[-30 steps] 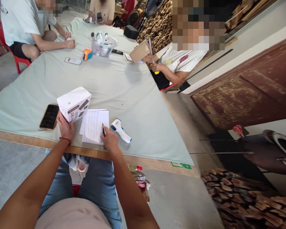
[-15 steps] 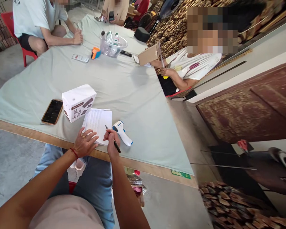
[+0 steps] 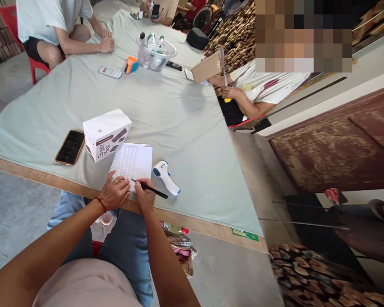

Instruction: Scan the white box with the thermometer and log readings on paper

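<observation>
A black pen [image 3: 153, 189] is gripped in my right hand [image 3: 145, 195], its tip at the lower part of a sheet of paper [image 3: 143, 164]. Rows of small writing cover the left side of the sheet. My left hand [image 3: 115, 191] lies flat on the paper's lower left corner, fingers stretched out. Right of the paper is a white and blue infrared thermometer [image 3: 166, 177]. Behind the paper's left edge stands a white box [image 3: 107, 134] with brown print. A smartphone [image 3: 70, 147] with a dark screen lies left of the box.
Farther along the cloth-covered table [image 3: 192, 170] are a clear basin [image 3: 156, 55] of bottles, an orange and blue device [image 3: 131, 65] and another phone [image 3: 110, 72]. A person at the right holds a cardboard piece [image 3: 208, 67]. Other people sit at the far end.
My right hand has moved left and slightly down over the paper, and the pen now slants to point left. My left hand's fingers have drawn closer together.
</observation>
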Demonstrator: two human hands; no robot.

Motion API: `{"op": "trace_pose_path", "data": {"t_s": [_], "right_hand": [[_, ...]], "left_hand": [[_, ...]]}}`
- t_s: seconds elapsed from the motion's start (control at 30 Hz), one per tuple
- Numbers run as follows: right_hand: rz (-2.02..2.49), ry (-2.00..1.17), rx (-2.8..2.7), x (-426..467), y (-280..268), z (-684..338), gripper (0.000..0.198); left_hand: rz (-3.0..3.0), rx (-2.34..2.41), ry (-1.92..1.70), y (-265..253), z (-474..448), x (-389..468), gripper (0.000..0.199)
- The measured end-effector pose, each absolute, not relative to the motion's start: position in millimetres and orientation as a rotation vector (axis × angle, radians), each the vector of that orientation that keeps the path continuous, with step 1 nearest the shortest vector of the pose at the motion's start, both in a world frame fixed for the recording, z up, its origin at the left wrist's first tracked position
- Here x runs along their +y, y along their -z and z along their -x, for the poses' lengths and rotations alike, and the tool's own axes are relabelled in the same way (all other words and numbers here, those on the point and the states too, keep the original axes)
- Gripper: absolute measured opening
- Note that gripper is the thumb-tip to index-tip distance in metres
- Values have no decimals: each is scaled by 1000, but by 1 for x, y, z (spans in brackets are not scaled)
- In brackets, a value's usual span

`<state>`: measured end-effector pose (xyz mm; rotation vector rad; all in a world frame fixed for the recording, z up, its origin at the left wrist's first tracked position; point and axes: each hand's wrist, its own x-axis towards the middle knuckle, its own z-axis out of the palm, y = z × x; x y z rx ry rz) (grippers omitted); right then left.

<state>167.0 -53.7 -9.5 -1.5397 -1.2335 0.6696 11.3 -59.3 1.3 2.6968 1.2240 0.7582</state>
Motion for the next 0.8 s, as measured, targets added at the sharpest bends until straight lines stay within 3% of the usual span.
{"op": "trace_pose_path", "data": {"t_s": [0.8], "right_hand": [[1415,-637,-1370,-55,15,-170,13]], "left_hand": [[-2803,1263,-745,2,-12,-58,20]]}}
